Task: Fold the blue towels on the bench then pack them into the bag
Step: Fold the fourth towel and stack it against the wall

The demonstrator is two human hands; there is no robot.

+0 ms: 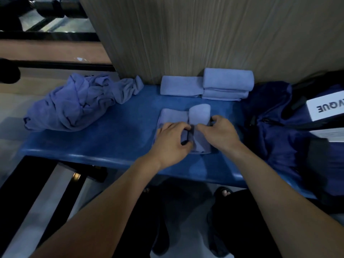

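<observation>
A half-folded blue towel [199, 116] lies at the middle of the blue bench [115, 138], one end curled up. My left hand [171, 140] pinches its near left fold. My right hand [219, 133] grips the raised right part. Folded blue towels [227, 84] are stacked by the wall, with another folded towel [180, 88] beside them. A crumpled heap of blue towels [78, 103] sits on the bench's left end. The dark blue bag [275, 131] lies open at the right end.
A wood-grain wall panel [204, 34] rises right behind the bench. White cards [325, 107] with printed letters lie on the bag. Dark metal frames [28, 192] stand below left. My feet in sandals [223, 192] show under the bench's front edge.
</observation>
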